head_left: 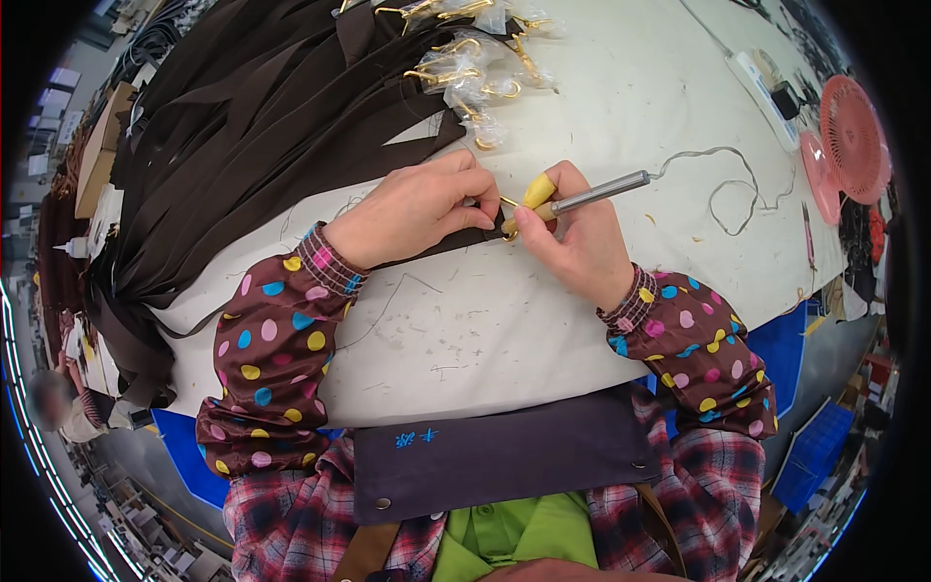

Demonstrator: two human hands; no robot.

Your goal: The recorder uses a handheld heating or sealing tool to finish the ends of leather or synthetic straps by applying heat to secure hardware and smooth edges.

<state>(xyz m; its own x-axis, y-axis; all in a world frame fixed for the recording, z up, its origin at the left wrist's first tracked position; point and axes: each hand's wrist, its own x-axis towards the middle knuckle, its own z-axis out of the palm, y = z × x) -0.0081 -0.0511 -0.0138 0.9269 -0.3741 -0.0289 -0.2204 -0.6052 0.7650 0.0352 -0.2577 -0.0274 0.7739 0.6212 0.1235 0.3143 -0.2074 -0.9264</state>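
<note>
My left hand (412, 206) pinches the end of a dark brown webbing strap (444, 241), where a small piece of gold-coloured hardware (508, 202) shows at the fingertips. Gripped between the thumb and fingers of my right hand (585, 242) is a corded pen-shaped hot tool (603, 190), with a grey metal barrel. Its working end points left toward the strap end; the fingers partly hide it, so contact cannot be made out. A yellow finger cot (538, 190) covers one right fingertip.
Many brown straps (262, 126) lie heaped at the left, with plastic-wrapped gold hooks (475, 73) at the far ends. At the right stand a pink fan (853, 141) and a white power strip (763, 97). The tool's grey cord (722, 150) loops over the white table (582, 339). Another person (82, 417) is far left.
</note>
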